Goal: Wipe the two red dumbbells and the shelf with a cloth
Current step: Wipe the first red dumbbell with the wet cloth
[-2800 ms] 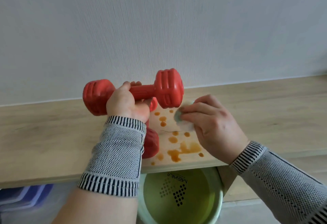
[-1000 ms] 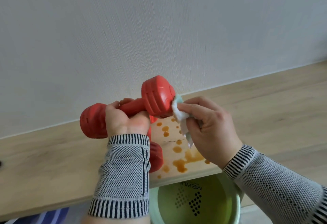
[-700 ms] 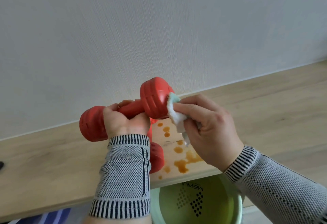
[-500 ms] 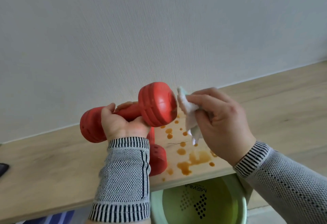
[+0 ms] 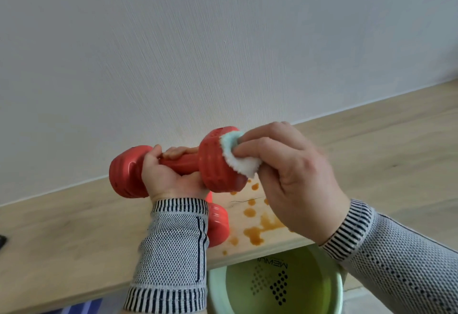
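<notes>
**Wiping the raised dumbbell's end**

Gripping the handle of one red dumbbell (image 5: pixel 178 166), our left hand (image 5: pixel 171 177) holds it up off the wooden shelf (image 5: pixel 74 234), fingers curled round the bar and the thumb side toward us. The dumbbell lies roughly level, its right end a little higher and farther from us than its left. Our right hand (image 5: pixel 292 177) pinches a small white cloth (image 5: pixel 239 158) with a pale blue edge and presses it against the outer face of that right end; the fingertips bear on the cloth, which is bunched between them and the red surface.

The second red dumbbell (image 5: pixel 217 224) lies on the shelf just beneath our left wrist, mostly hidden by the sleeve (image 5: pixel 173 251); we see only its near end and a sliver of its handle. Just to its right, orange-brown spills (image 5: pixel 255 233) dot the shelf near the front edge, partly under our right hand. A thin dark line, like a hair or a scratch, lies among the drops.

Below the shelf's front edge stands a green bucket (image 5: pixel 277 286) with dark dotted markings and lettering inside it. The shelf backs onto a white wall (image 5: pixel 223 40).
</notes>
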